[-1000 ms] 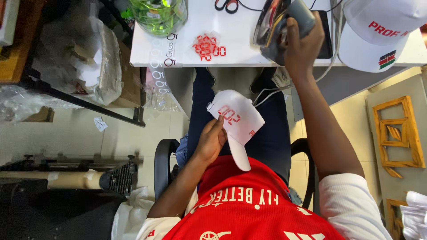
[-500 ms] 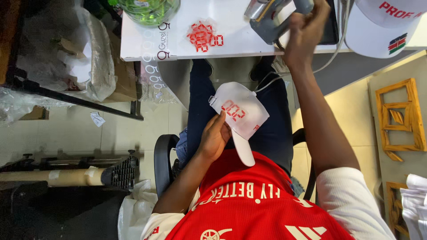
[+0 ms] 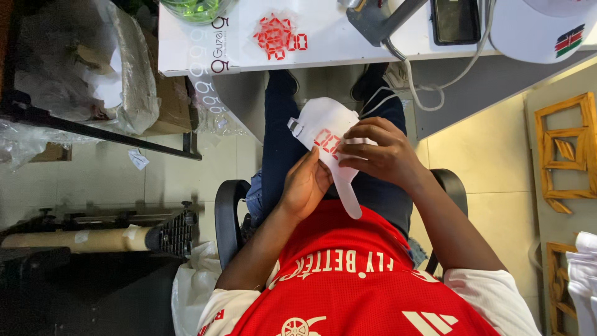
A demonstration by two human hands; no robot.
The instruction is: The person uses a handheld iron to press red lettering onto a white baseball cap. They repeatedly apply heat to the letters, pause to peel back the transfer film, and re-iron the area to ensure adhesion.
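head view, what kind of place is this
Probably a small cap-printing or custom workshop. Both hands, left and right, hold a white cap with a red design; red cut-outs lie on the table, beside another cap.

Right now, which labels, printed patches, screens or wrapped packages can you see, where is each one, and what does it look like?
Red cut-out decal: on the white table, far edge, blocky shapes.
Dark screen: on the table, right of the decal, black rectangle, unlit.
Flag patch: on the white cap at the table's right end; black, red, green stripes.
Red print: on the white cap in lap, held by left hand and right hand.
Plastic-wrapped bundle: left shelf, clear crinkled wrap.
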